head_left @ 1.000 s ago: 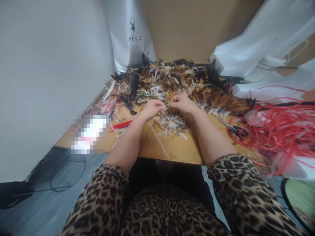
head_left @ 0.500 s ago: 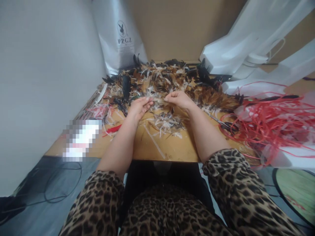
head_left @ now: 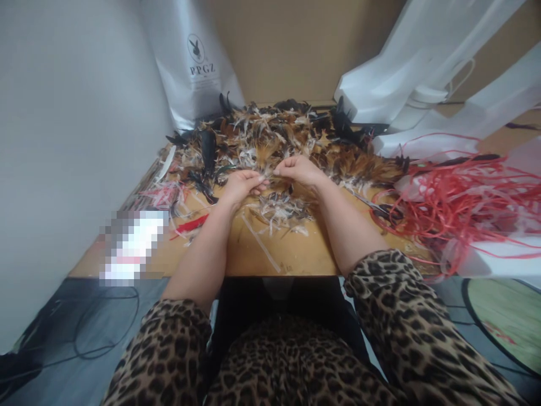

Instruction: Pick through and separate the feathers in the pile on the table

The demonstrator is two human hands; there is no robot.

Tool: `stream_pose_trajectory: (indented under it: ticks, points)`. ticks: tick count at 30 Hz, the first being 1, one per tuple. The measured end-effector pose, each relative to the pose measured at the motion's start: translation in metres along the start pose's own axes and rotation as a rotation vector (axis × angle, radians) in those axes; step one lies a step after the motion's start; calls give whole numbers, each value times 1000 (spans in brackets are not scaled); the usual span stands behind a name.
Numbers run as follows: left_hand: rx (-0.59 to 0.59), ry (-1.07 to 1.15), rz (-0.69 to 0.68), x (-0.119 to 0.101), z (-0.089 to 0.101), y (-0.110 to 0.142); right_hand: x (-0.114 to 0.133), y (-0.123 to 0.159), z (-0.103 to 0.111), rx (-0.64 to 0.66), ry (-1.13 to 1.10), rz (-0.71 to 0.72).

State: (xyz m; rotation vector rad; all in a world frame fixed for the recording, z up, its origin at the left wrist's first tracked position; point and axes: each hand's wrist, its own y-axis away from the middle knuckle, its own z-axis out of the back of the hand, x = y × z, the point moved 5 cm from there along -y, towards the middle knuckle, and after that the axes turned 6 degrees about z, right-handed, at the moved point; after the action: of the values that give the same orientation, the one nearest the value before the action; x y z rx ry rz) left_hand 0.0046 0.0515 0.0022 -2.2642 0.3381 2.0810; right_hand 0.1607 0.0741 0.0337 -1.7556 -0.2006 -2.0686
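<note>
Over the middle of the table, my left hand (head_left: 244,186) is closed, thumb against fingers, on the pale base of a small bunch of brown feathers (head_left: 265,159). The tips of the bunch point away from me. Just to its right, my right hand (head_left: 299,170) is closed in a pinch, its fingertips almost touching the bunch; whatever they hold is too small to make out. Beneath both hands lies a little heap of white and grey feathers (head_left: 285,213). Behind them spreads a large pile of brown, black and white feathers (head_left: 291,127).
Scissors (head_left: 382,210) lie on the right beside tangled red ribbon (head_left: 469,203). At the left are red-and-white strips (head_left: 163,196), a red feather (head_left: 192,224) and a blurred-out bright object (head_left: 137,245). A silver bag (head_left: 198,79) stands behind, and white plastic bags (head_left: 380,79) back right.
My hands have come closer together, the right shifting a little left. The brown bunch now stands clearly from my left fingertips. The whole view has shifted slightly.
</note>
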Motion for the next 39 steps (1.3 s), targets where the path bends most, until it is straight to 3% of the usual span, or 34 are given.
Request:
stream_pose_trajectory:
  ticks: [14, 18, 24, 33, 39]
  points:
    - [22, -25, 38, 2, -3, 2, -3, -3, -2, 50, 58, 22]
    - [-15, 80, 10, -1, 5, -1, -4, -2, 1, -4, 56, -5]
    - [-19, 208, 5, -2, 12, -4, -5, -2, -2, 58, 86, 20]
    - [33, 179, 26, -5, 4, 1, 3, -3, -14, -169, -107, 47]
    - [14, 118, 48, -3, 2, 2, -2, -5, -22, -195, -163, 54]
